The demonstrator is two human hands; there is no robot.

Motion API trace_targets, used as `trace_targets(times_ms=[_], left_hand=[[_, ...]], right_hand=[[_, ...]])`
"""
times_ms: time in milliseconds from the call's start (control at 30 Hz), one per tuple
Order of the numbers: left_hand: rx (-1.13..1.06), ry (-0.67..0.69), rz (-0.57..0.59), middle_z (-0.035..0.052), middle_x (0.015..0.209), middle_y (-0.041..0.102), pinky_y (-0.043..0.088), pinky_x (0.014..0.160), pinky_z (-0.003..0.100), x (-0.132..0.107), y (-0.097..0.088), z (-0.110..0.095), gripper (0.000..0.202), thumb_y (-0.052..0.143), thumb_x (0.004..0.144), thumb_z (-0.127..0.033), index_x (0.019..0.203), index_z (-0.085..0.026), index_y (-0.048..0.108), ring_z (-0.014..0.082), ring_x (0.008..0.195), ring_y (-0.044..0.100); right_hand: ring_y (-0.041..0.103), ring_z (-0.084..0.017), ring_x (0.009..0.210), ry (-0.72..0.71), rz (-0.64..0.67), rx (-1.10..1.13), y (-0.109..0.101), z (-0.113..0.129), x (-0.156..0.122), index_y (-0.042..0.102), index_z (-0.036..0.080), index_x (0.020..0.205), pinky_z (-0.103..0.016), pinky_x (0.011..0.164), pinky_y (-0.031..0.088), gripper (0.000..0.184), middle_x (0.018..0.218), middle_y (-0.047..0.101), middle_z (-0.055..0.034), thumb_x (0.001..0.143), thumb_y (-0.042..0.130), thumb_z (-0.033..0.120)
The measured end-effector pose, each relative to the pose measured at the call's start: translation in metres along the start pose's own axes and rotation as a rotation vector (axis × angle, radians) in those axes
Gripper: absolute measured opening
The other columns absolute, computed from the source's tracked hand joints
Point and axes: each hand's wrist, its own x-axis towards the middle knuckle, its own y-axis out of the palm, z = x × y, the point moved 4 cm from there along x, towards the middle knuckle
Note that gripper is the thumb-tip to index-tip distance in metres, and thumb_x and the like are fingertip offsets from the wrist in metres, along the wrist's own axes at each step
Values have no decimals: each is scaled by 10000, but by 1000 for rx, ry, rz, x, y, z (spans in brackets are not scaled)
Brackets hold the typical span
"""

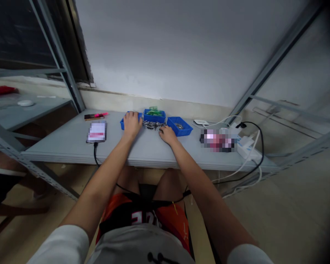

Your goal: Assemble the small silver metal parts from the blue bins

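My left hand (132, 124) lies over the left blue bin (122, 123), its fingers bent down into the bin and the tips hidden. The thumb sits apart on the right side. Between my hands is a loose pile of small, shiny metal pieces (151, 125), too small to name. At the pile's right end my right hand (168, 135) has its fingers curled together; what they hold, if anything, is not clear. Behind the pile stands a blue bin (154, 119) with green pieces (153, 111). Right of my right hand, another blue bin (184, 131) contains small metal pieces (178, 125).
A phone-like device (97, 132) with a cable lies on the left of the grey shelf table (151, 152), near a pink pen-like item (101, 114). On the right are a blurred device (217, 140), a white power strip (247, 147) and loose cables. Metal posts frame both ends.
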Motion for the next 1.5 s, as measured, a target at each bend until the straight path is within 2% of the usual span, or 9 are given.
trace_targets(times_ms=[100,233,300,467,633,767,933,1200,1500], left_hand=[[-76,270,136,142,1091,583,374,949,387,-6,10,-23,254,429,888,-251,1059,-153,590,277,1091,500],[-144,470,367,99,995,621,434,814,314,-19,27,-40,210,453,873,-251,975,-173,618,224,918,573],[-168,480,447,83,948,649,439,761,296,-22,34,-40,194,476,845,-231,954,-180,629,211,858,587],[-218,393,582,63,829,687,443,696,288,-24,48,-31,190,511,791,-206,896,-172,665,194,744,599],[-270,333,573,72,832,696,451,707,300,-23,52,-27,220,515,789,-213,918,-161,685,200,740,605],[-299,315,563,76,846,695,452,699,297,-22,54,-25,274,540,783,-234,1000,-148,684,197,731,601],[-352,357,597,54,775,685,430,665,283,-22,56,-24,220,526,791,-236,891,-145,700,178,677,577],[-413,380,548,47,765,683,408,657,268,-20,51,-27,218,511,819,-250,848,-141,698,163,673,568],[-445,333,503,64,825,705,451,708,274,-18,49,-27,266,519,841,-275,944,-118,708,167,712,593]], right_hand=[[558,-255,1035,-6,33,-17,1,1,1,695,163,995,-371,965,413,234,1028,635,-148,857,506,147],[561,-250,1053,11,25,25,-4,-1,0,675,125,1054,-362,972,413,311,1069,624,-160,803,503,63],[569,-240,1034,3,30,38,-5,-2,-1,676,126,1044,-351,962,420,344,1049,631,-150,773,491,23],[579,-217,977,10,41,31,-3,-6,-1,684,144,995,-328,915,442,434,985,640,-121,703,437,-61],[589,-184,879,1,-42,195,-5,-2,3,671,159,1003,-318,873,469,441,979,637,-85,681,440,-32],[603,-144,784,-44,-25,431,-6,9,4,653,167,1004,-287,789,499,425,994,643,-58,663,457,5],[613,-148,813,-76,-8,580,-7,17,3,656,155,971,-294,798,498,393,963,660,-55,649,458,46],[620,-161,854,-92,-14,559,-12,20,1,667,156,916,-319,844,488,292,969,680,-57,684,508,76],[628,-148,786,-44,21,576,-12,21,-2,648,164,944,-286,792,486,213,831,693,-23,740,589,139]])
